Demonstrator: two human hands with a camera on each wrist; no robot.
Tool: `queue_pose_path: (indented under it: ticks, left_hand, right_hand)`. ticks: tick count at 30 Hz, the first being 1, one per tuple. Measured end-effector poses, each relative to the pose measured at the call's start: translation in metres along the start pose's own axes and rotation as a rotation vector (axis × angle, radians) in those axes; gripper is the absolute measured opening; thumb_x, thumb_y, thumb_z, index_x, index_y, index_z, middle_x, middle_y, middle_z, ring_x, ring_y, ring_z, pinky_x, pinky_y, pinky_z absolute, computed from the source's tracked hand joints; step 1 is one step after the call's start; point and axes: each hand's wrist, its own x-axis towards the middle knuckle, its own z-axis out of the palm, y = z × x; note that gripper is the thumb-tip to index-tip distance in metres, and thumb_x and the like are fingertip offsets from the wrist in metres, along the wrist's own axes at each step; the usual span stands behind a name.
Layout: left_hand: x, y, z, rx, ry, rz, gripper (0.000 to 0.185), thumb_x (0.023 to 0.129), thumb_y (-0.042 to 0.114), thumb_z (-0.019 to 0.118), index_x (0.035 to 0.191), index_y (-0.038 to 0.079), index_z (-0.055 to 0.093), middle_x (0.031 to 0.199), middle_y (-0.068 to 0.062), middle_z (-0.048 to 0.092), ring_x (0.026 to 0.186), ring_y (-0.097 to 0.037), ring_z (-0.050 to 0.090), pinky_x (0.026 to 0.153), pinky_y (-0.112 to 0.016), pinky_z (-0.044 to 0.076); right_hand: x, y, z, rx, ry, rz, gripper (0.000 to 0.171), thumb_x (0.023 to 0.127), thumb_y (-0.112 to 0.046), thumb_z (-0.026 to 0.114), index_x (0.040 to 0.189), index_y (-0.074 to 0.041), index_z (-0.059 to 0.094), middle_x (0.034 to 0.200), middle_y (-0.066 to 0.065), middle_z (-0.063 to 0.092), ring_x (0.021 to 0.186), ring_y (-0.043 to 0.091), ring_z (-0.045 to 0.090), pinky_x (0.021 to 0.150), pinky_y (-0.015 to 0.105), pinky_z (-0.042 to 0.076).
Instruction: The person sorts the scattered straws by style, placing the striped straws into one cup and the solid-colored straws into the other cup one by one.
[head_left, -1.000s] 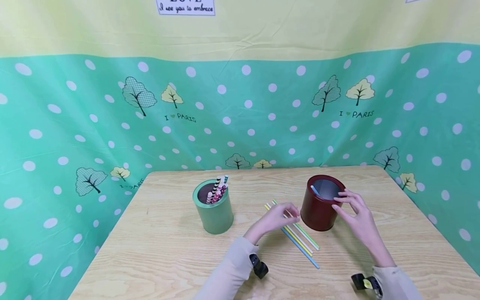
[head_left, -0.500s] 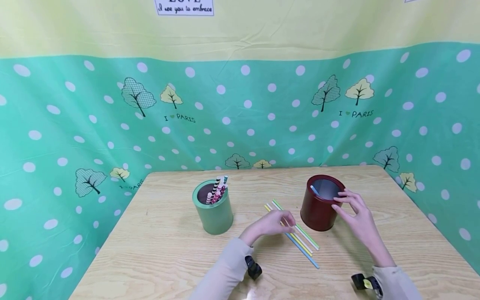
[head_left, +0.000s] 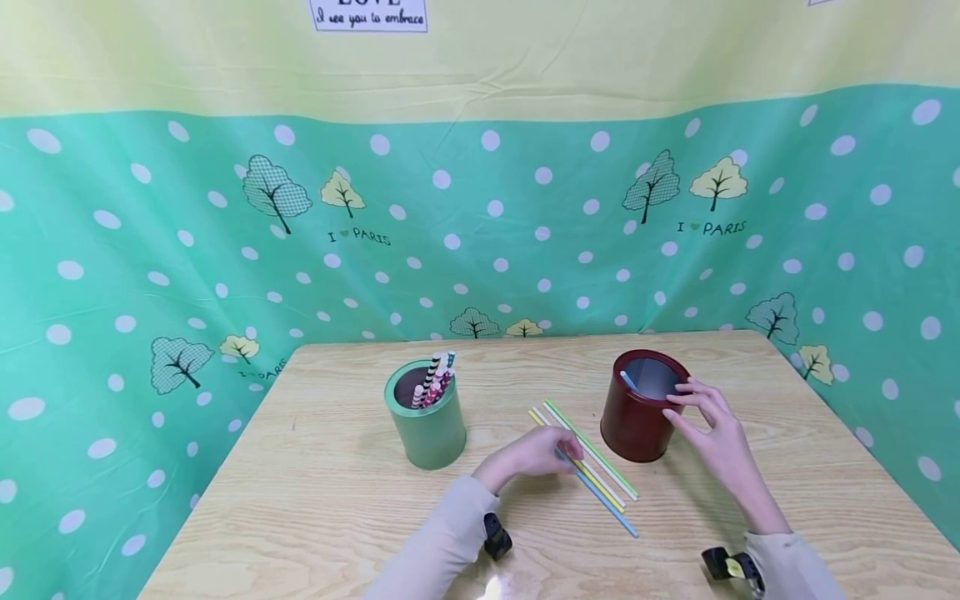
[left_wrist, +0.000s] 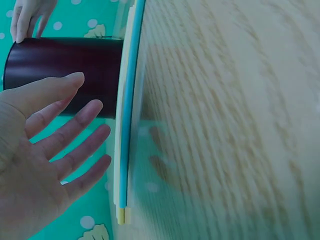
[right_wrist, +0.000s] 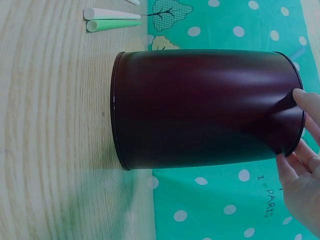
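Note:
My left hand [head_left: 534, 454] hovers palm-in over several plain drinking straws on the table. Its fingers and thumb are spread and hold nothing, as the left wrist view shows. A blue straw [head_left: 613, 510] lies nearest me, alongside a yellow straw [head_left: 602, 487], a white one and a green straw [head_left: 596, 454]; the hand hides part of them. My right hand [head_left: 712, 429] grips the rim of a dark red canister [head_left: 633, 425], thumb outside and fingers over the edge. One light blue straw [head_left: 628, 381] leans inside that upright canister.
To the left stands a green canister [head_left: 431, 435] with several striped and patterned straws [head_left: 435, 387] sticking out. The wooden table [head_left: 337, 500] ends at a green dotted cloth [head_left: 495, 250] behind and at the sides.
My left hand has drawn back leftward and towards me from beside the red canister to over the straws, its fingers loosening. My right hand and the canister stay in place.

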Motion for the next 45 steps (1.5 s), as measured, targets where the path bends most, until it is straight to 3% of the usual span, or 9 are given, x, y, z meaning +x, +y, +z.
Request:
queue_pose_path:
  ticks: [18,22,26,29,33,35,38,40,45]
  left_hand:
    - [0.002,-0.009,0.007,0.107,-0.032,0.038,0.014,0.073,0.004,0.068,0.086,0.007,0.063,0.084,0.000,0.064,0.078,-0.007,0.056,0.073,-0.012,0.041]
    - [0.003,-0.011,0.009,0.128,-0.030,0.051,0.014,0.073,0.004,0.068,0.085,0.007,0.064,0.082,0.001,0.063,0.077,-0.006,0.056,0.072,-0.010,0.040]
    - [0.003,-0.011,0.011,0.163,-0.033,0.069,0.014,0.072,0.003,0.068,0.084,0.008,0.064,0.081,0.003,0.063,0.077,-0.005,0.054,0.072,-0.009,0.038]
    - [0.004,-0.011,0.011,0.193,-0.038,0.076,0.015,0.071,0.002,0.067,0.084,0.009,0.064,0.081,0.004,0.062,0.077,-0.003,0.053,0.072,-0.008,0.037]
    - [0.004,-0.011,0.011,0.209,-0.049,0.070,0.015,0.071,0.001,0.067,0.083,0.009,0.065,0.081,0.005,0.062,0.078,-0.002,0.053,0.072,-0.007,0.036]
    - [0.005,-0.011,0.011,0.217,-0.054,0.069,0.015,0.072,0.001,0.067,0.083,0.009,0.066,0.082,0.006,0.063,0.079,-0.002,0.052,0.073,-0.007,0.036]
    - [0.006,-0.012,0.012,0.226,-0.063,0.075,0.015,0.071,0.000,0.067,0.083,0.010,0.067,0.082,0.006,0.063,0.079,-0.001,0.052,0.073,-0.008,0.036]
    - [0.006,-0.011,0.012,0.226,-0.071,0.080,0.016,0.071,0.000,0.067,0.083,0.010,0.067,0.082,0.006,0.063,0.080,-0.001,0.052,0.074,-0.008,0.036]
    - [0.005,-0.010,0.012,0.247,-0.081,0.091,0.016,0.072,0.001,0.067,0.084,0.011,0.068,0.082,0.007,0.062,0.080,-0.001,0.050,0.075,-0.008,0.035]
  right_hand:
    - [0.000,0.002,0.001,-0.001,0.006,-0.014,0.024,0.077,-0.005,0.066,0.100,0.000,0.062,0.117,0.013,0.048,0.116,-0.008,0.030,0.087,0.001,0.024]
    - [0.000,0.001,0.001,-0.009,0.010,-0.012,0.024,0.076,0.000,0.065,0.099,0.002,0.062,0.116,0.016,0.048,0.117,-0.006,0.031,0.087,0.000,0.023]
    - [-0.001,0.001,0.001,-0.002,0.007,-0.011,0.023,0.078,-0.004,0.064,0.100,0.001,0.062,0.116,0.015,0.047,0.118,-0.002,0.032,0.089,0.002,0.024]
    - [-0.001,0.024,0.003,0.017,0.008,-0.031,0.025,0.080,-0.013,0.065,0.103,-0.003,0.062,0.120,0.011,0.047,0.121,0.003,0.032,0.094,0.008,0.027]
    - [0.001,0.088,0.015,-0.008,0.032,-0.048,0.028,0.079,-0.018,0.066,0.106,-0.016,0.063,0.124,0.000,0.046,0.124,0.008,0.031,0.098,0.012,0.027]
    - [0.003,0.116,0.021,-0.037,0.052,-0.051,0.029,0.078,-0.018,0.067,0.107,-0.022,0.063,0.125,-0.005,0.045,0.124,0.007,0.031,0.095,0.008,0.025]
    - [0.003,0.128,0.023,-0.049,0.051,-0.040,0.031,0.078,-0.018,0.067,0.107,-0.024,0.062,0.126,-0.007,0.045,0.125,0.006,0.030,0.095,0.007,0.024]
    - [0.003,0.118,0.021,-0.036,0.048,-0.049,0.030,0.078,-0.016,0.067,0.107,-0.021,0.063,0.125,-0.005,0.045,0.125,0.007,0.030,0.097,0.010,0.025]
    - [0.000,0.039,0.006,0.016,0.008,-0.026,0.026,0.080,-0.012,0.065,0.104,-0.005,0.062,0.122,0.009,0.046,0.124,0.015,0.032,0.101,0.032,0.030]
